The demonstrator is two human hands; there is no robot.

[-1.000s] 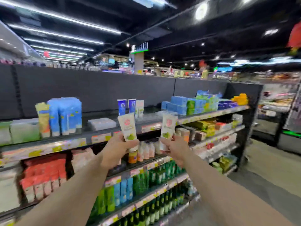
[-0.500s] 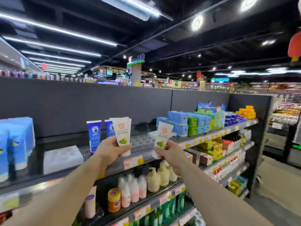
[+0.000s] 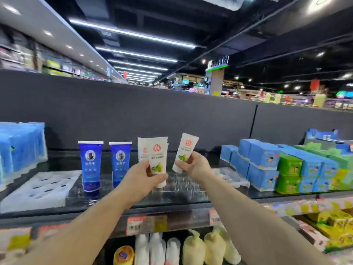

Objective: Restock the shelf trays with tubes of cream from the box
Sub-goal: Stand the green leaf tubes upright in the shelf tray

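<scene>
Head view: the left hand (image 3: 141, 175) grips a white cream tube (image 3: 158, 161) around its lower body, thumb across the front and fingers curled behind. A second white tube (image 3: 142, 149) shows just behind and to the left of it; whether the hand holds that one too or it already stands in the tray cannot be told. The right hand (image 3: 194, 166) pinches another white tube (image 3: 186, 150) low down, near the cap end, with the crimped flat end tilted up and to the right. Both tubes hang above the clear tray (image 3: 183, 185) on the top shelf (image 3: 168, 209), not yet seated.

The tubes look light, and their soft plastic walls should give under a squeeze. The skin is smooth and glossy, so likely a little slippery. The firm part is the round cap end at the bottom, and that is the sensible place to hold. The flat sealed top is thin and floppy.

Two blue tubes (image 3: 90, 165) stand cap-down to the left, upright in their slots. A white moulded tray (image 3: 38, 190) with round holes lies further left. The clear tray is hard, ridged plastic. Stacked blue and green boxes (image 3: 265, 165) sit to the right. The supply box is not in view.
</scene>
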